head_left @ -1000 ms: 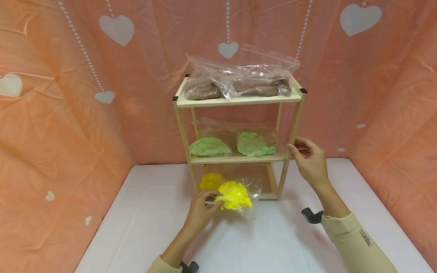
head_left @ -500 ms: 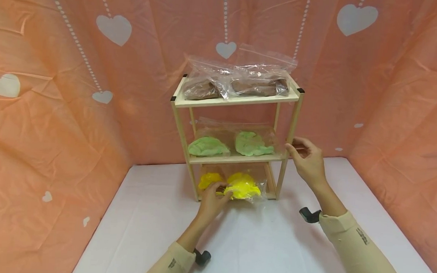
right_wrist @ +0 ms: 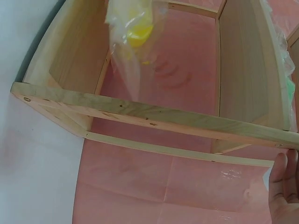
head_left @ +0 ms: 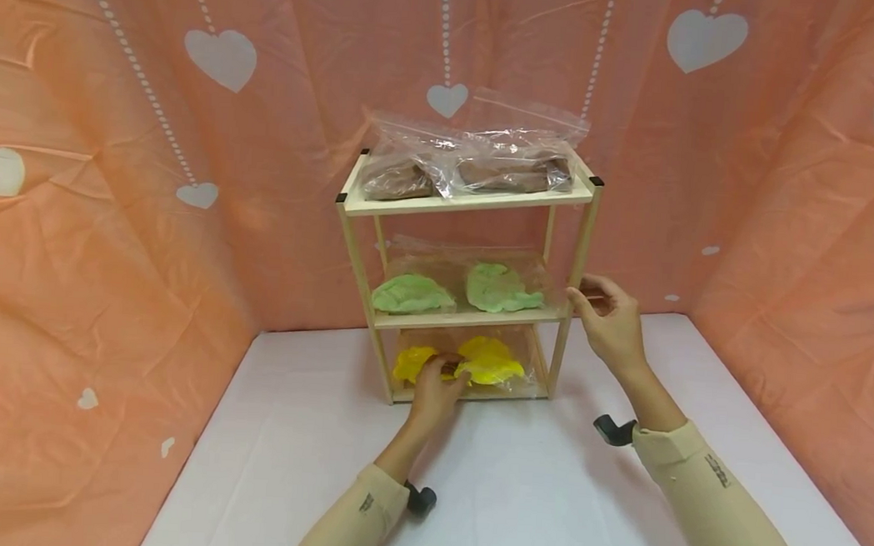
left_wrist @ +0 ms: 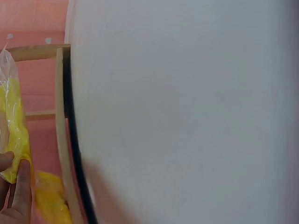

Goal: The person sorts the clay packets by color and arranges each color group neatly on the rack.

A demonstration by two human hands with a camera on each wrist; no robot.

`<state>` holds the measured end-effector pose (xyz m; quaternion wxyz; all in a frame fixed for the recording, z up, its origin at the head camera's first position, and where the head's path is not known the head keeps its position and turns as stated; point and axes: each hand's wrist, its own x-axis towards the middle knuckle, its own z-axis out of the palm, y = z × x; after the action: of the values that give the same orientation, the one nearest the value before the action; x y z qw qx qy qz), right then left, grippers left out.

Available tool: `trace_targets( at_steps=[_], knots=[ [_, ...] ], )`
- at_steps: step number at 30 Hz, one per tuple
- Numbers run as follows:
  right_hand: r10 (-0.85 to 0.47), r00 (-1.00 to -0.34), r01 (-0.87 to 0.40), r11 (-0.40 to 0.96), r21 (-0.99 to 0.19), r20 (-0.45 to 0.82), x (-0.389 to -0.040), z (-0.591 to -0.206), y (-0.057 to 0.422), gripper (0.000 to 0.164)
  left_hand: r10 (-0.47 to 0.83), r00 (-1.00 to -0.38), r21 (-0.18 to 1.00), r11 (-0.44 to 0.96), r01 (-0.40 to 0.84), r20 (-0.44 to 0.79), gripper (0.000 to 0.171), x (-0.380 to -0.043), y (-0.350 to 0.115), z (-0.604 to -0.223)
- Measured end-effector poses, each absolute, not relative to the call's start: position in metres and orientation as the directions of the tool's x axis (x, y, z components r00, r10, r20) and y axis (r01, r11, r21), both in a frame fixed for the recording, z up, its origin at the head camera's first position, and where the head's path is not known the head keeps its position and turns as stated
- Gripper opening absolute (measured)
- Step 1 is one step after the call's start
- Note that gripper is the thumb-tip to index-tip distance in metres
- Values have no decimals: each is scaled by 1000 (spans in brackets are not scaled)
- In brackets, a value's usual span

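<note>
My left hand (head_left: pixel 435 394) pinches a clear plastic bag (head_left: pixel 492 361) holding a soft yellow clay-like lump. It is at the bottom shelf of a small wooden rack (head_left: pixel 561 356). In the left wrist view the bag (left_wrist: pixel 16 123) hangs upright, thumb and fingers at its lower end. Another bagged yellow lump (head_left: pixel 411 362) lies to the left on that shelf, partly behind the hand. My right hand (head_left: pixel 616 327) grips the rack's right front post at middle-shelf height, thumb in front, fingertips partly hidden behind. The right wrist view shows those fingers (right_wrist: pixel 279 177) against the post (right_wrist: pixel 140 114).
Two bags with pale green lumps (head_left: pixel 413 293) lie on the middle shelf. Bags with brown blocks (head_left: pixel 503 173) cover the top shelf. The rack stands on a white table (head_left: pixel 528 496), with a pink heart-patterned cloth (head_left: pixel 300 173) behind and at both sides.
My left hand has moved forward and slightly right, bringing the yellow bag from in front of the rack into the bottom shelf. My right hand stays at the post.
</note>
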<state>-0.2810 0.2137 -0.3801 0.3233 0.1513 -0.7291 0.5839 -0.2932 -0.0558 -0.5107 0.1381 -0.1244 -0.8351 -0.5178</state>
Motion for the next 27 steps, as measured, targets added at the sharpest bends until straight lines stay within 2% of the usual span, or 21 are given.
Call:
trace_targets(
  at_steps=[6,14,19,27],
  knots=[
    [162,-749,-583,300,-755,642,-294,-393,220,24,50,-936,834,438,335,350,20,-298,-51,-514],
    [154,-743,-602,270,-751,651,-297,-395,225,25,81,-933,825,445,349,351,20,-303,-42,-514],
    [145,-746,-598,282,-750,650,-295,-394,224,23,87,-949,822,481,305,302,20,-302,-37,-512],
    [142,-751,-591,290,-753,645,-295,-395,224,23,116,-951,793,529,302,285,29,-300,-34,-511]
  ],
)
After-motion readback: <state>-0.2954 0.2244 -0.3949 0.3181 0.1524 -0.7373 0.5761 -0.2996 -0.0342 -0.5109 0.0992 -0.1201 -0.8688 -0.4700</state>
